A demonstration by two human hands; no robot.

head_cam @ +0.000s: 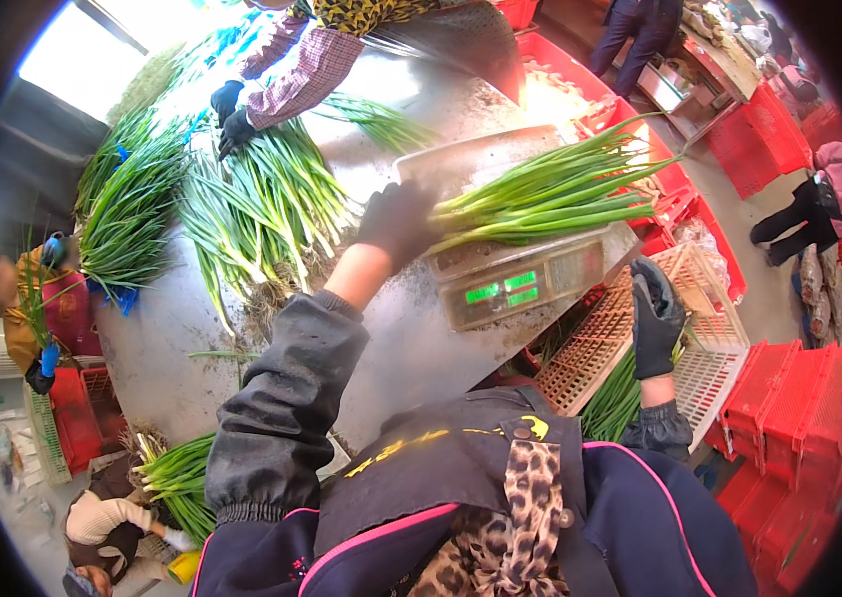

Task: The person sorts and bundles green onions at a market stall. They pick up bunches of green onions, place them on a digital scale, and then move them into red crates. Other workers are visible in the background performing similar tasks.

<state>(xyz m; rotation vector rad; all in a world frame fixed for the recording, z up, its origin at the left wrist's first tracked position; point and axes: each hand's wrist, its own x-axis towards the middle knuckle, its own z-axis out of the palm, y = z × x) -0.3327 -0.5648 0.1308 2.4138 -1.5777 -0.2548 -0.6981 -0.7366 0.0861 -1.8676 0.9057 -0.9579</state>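
Observation:
My left hand (400, 222), in a dark glove and blurred, grips the root end of a bunch of spring onions (548, 195). The bunch lies across the pan of a digital scale (484, 157), its leaf tips reaching past the far right edge. A green lit display (503, 289) faces me on the scale's front. My right hand (656, 317), also gloved, is held over a plastic crate (716, 377) with its thumb apart from the fingers and nothing in it. More spring onions (611, 399) lie in that crate, partly hidden by my arm.
Loose spring onions (264, 201) are spread over the metal table (384, 366), under a co-worker's gloved hands (234, 123). Tied bundles (130, 201) lie at the left. Red crates (794, 410) stand stacked on the right. Another person (104, 522) works at lower left.

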